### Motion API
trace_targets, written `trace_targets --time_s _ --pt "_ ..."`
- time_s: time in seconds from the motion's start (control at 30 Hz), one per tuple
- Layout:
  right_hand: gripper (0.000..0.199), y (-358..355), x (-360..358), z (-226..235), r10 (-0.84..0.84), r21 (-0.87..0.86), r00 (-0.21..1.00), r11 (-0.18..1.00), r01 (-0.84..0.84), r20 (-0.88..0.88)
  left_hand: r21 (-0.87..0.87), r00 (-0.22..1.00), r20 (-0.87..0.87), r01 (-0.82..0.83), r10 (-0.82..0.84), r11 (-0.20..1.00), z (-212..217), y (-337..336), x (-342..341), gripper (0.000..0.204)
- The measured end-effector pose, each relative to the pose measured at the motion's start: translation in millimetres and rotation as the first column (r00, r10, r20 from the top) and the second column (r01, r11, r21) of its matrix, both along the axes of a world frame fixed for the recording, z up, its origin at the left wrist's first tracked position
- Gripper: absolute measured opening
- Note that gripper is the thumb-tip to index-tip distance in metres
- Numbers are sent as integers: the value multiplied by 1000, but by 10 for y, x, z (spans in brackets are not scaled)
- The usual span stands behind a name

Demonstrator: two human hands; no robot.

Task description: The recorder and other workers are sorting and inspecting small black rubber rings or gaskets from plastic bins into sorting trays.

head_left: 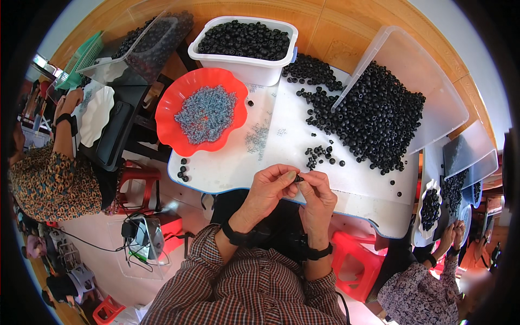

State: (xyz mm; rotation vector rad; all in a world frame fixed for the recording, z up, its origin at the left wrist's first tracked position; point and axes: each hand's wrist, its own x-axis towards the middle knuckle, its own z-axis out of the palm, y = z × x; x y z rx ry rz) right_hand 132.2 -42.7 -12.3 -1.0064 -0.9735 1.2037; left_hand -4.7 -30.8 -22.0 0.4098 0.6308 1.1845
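My left hand (272, 187) and my right hand (317, 196) meet above the table's near edge, fingertips pinched together. Between them is a small black round part (298, 179), mostly covered by the fingers; both hands appear to grip it. Beyond them on the white table (227, 176) lies a small group of black parts (319, 156). A red scalloped bowl (165, 111) to the left holds many small bluish-grey pieces (206, 114). To the right, a large heap of black parts (374, 119) spills from a tipped clear bin (441, 103).
A white tub (233, 65) full of black parts stands at the back. Red stools (355, 265) flank me. Co-workers sit at tables on the left, in a patterned sleeve (62, 157), and right, in a floral top (414, 290). Cables (130, 246) lie by a clear box at lower left.
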Motion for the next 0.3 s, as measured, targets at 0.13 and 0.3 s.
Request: trace_targets --time_s 0.13,0.3 --pt "17 -3 4 -3 -2 8 1000 1000 2 23 0 1000 -22 -6 6 1000 -14 -4 2 20" --pt "16 -7 19 -10 -25 33 993 999 21 118 7 1000 -9 13 -13 1000 36 -8 -26 21"
